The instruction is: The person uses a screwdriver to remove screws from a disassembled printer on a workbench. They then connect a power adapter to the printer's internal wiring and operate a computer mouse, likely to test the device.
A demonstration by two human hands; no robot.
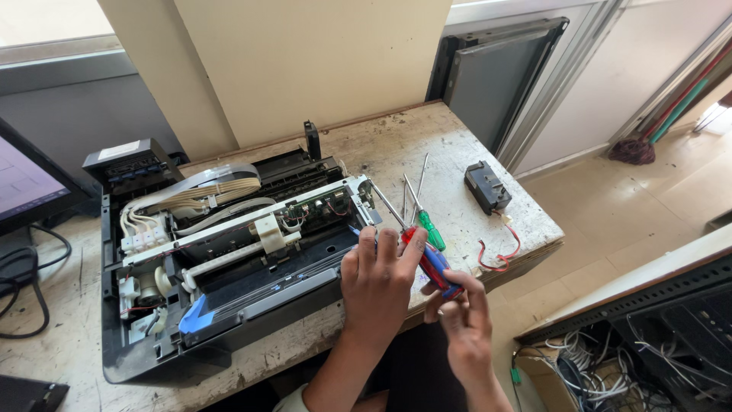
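Opened printer (229, 252) sits on the worn table (457, 152). Left hand (377, 282) rests unclenched on its near right corner – right hand (461, 313) grasps a red-and-blue screwdriver (431, 263), tip at that corner; green screwdriver (427, 221) lies just beyond

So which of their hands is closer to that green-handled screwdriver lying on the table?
The right hand, narrowly. It grips the red-and-blue screwdriver just below the green-handled screwdriver. The left hand sits to its left, over the opened printer.
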